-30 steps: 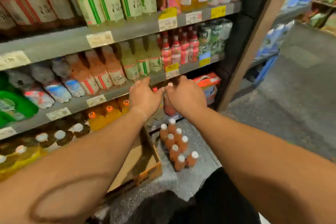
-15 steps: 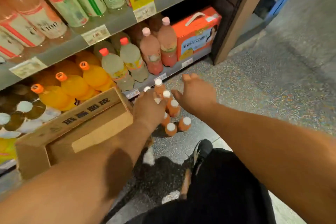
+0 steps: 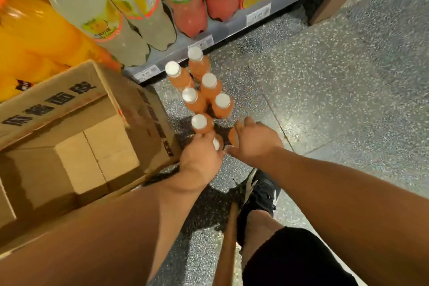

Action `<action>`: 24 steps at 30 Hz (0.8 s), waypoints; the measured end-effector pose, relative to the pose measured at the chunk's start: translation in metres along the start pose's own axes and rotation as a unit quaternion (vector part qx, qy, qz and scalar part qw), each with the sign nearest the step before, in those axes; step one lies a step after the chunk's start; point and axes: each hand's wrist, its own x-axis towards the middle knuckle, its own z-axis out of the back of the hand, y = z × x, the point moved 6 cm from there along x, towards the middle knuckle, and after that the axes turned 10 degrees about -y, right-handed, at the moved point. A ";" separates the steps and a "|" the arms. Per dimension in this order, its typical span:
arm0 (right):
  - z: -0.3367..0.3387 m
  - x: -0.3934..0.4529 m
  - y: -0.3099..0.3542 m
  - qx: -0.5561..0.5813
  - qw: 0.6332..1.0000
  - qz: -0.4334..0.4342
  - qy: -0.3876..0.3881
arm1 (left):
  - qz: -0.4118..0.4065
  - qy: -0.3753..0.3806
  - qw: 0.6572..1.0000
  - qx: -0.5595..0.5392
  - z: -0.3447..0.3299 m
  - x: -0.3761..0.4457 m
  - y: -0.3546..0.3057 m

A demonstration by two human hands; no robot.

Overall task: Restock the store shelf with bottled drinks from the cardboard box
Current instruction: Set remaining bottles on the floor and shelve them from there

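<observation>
black shoe (image 3: 260, 195) on speckled floor (image 3: 336, 90)

hands (image 3: 228, 148) at floor bottles (image 3: 204, 90)

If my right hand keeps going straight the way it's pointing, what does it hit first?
Probably the nearest small orange bottle, already right at the right hand; its fingers seem to touch it, though depth is unclear.
</observation>
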 end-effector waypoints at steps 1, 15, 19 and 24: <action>-0.007 0.005 -0.001 0.002 1.000 -0.008 0.013 | -0.002 0.005 1.000 0.009 -0.005 0.006 0.000; 0.053 -0.010 0.028 -0.024 0.999 -0.014 -0.019 | -0.031 -0.025 0.999 -0.009 0.040 -0.016 -0.011; 0.129 -0.048 0.061 -0.036 0.996 0.017 -0.077 | -0.061 -0.056 0.996 -0.035 0.105 -0.054 -0.014; 0.235 -0.116 0.123 -0.034 0.986 0.034 -0.158 | -0.084 -0.139 0.979 -0.122 0.216 -0.123 -0.012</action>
